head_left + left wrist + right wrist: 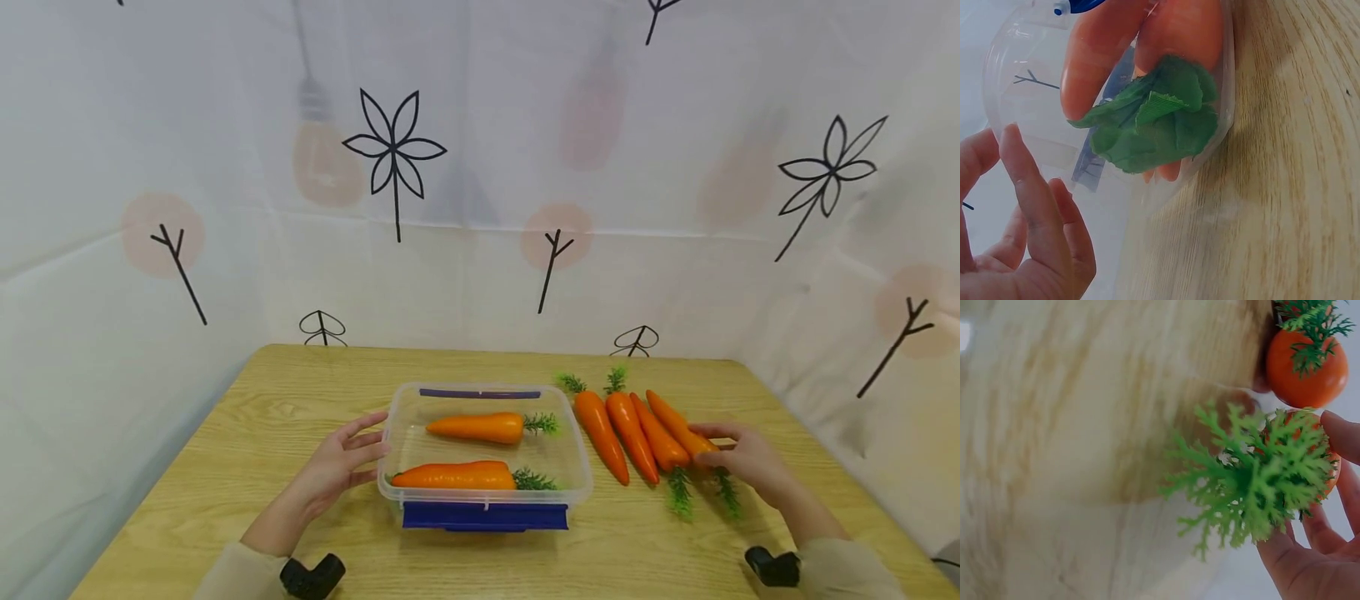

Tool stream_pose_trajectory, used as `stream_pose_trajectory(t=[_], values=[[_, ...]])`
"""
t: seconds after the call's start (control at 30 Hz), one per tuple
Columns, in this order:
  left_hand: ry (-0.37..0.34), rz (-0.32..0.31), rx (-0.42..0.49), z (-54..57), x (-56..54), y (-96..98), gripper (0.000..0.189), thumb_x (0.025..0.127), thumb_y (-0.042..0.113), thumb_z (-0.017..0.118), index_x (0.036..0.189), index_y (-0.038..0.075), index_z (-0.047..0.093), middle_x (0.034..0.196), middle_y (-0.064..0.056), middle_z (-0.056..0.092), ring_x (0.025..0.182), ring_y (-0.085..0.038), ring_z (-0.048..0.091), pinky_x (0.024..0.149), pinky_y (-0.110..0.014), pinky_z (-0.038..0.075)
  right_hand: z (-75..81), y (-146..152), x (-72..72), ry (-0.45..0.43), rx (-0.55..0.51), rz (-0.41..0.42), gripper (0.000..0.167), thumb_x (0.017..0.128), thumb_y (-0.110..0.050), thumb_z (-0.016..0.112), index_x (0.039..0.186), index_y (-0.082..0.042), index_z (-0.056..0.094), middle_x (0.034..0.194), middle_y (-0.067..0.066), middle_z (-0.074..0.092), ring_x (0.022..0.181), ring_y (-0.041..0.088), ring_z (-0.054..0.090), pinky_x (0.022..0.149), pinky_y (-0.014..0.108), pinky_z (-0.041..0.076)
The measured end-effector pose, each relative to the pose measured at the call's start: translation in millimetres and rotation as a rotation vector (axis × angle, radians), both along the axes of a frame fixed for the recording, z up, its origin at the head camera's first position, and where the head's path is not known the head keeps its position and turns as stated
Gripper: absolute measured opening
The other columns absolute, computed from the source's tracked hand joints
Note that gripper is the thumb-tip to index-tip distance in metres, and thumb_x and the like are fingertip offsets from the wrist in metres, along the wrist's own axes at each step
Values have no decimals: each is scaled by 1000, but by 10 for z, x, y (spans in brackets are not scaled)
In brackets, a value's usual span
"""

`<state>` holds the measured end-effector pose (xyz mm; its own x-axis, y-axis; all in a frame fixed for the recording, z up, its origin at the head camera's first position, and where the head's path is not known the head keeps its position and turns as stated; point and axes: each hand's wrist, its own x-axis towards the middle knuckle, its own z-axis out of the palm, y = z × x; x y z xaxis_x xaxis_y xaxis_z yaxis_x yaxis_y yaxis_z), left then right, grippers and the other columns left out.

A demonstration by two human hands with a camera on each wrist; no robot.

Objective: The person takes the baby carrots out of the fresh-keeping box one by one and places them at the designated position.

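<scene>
A clear plastic box (485, 498) with blue clips stands mid-table. Inside lie an orange carrot (480, 427) with feathery greens and, along the near side, more orange carrot (457, 476). Green leaves (1160, 119) press behind the box's end wall in the left wrist view. My left hand (341, 461) touches the box's left side with loosely extended fingers. At the right, my right hand (750, 462) holds the rightmost carrot (678, 425) near its leafy end, thumb and fingers on either side. Its greens (1254, 475) partly cover it in the right wrist view.
Beside the held carrot lie a carrot with its greens toward me (660, 435) and two with greens at the far end, one carrot (632, 429) and another carrot (602, 433). A white patterned cloth (480, 167) hangs behind the wooden table (300, 383).
</scene>
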<state>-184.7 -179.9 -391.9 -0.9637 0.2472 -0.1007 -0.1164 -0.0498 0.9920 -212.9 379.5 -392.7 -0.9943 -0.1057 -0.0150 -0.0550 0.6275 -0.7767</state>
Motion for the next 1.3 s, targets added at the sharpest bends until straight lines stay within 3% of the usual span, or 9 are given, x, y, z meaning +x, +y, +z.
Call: stream_pose_trajectory(t=[0.3, 0.47, 0.77, 0.83, 0.97, 1.07, 1.17, 1.3], values=[[-1, -1, 0, -11, -9, -11, 63, 92, 15, 61, 145, 3, 29, 137, -25, 39, 105, -25, 57, 77, -30, 52, -62, 18, -31, -16, -18, 34, 57, 85, -12, 68, 129, 14, 44, 129, 38, 39, 104, 45, 53, 69, 34, 52], [0, -2, -2, -12, -12, -9, 63, 92, 15, 61, 145, 3, 29, 137, -25, 39, 105, -26, 56, 77, -30, 52, -46, 16, -20, 21, 23, 76, 56, 86, -12, 67, 128, 15, 44, 127, 40, 40, 102, 47, 54, 69, 32, 52], [0, -4, -7, -1, -5, -2, 63, 92, 15, 61, 145, 3, 28, 136, -25, 39, 104, -26, 57, 77, -30, 52, 83, 78, -22, 133, 66, 70, 52, 88, -12, 65, 128, 14, 43, 122, 38, 45, 104, 50, 50, 72, 37, 53], [1, -5, -7, 1, -4, -2, 63, 92, 15, 61, 145, 3, 28, 136, -25, 39, 104, -26, 57, 77, -31, 52, 140, 82, -24, 150, 80, 71, 51, 89, -13, 64, 128, 13, 44, 121, 36, 47, 101, 46, 54, 71, 36, 53], [1, -6, -7, 6, 1, -1, 64, 91, 15, 61, 145, 3, 28, 137, -25, 39, 105, -26, 57, 77, -31, 52, 273, 61, -29, 170, 98, 67, 50, 89, -17, 64, 128, 10, 46, 120, 33, 50, 95, 19, 61, 70, 31, 52], [2, -2, -10, 9, 3, 3, 64, 91, 15, 61, 144, 3, 29, 137, -26, 39, 105, -27, 57, 78, -31, 52, 363, 32, -40, 197, 94, 76, 49, 89, -17, 64, 127, 9, 47, 119, 30, 52, 89, -2, 55, 70, 27, 51], [0, 3, -14, 12, 3, 8, 63, 91, 15, 61, 144, 3, 29, 137, -26, 39, 105, -27, 56, 78, -31, 52, 444, -10, -52, 236, 83, 95, 46, 89, -15, 64, 126, 8, 48, 117, 28, 53, 88, -9, 52, 70, 25, 50], [-2, 6, -16, 16, 3, 10, 63, 91, 15, 61, 144, 2, 29, 137, -26, 39, 105, -27, 56, 78, -32, 52, 556, -94, -57, 259, 94, 91, 46, 89, -17, 65, 127, 6, 50, 117, 26, 55, 90, -7, 53, 73, 35, 52]])
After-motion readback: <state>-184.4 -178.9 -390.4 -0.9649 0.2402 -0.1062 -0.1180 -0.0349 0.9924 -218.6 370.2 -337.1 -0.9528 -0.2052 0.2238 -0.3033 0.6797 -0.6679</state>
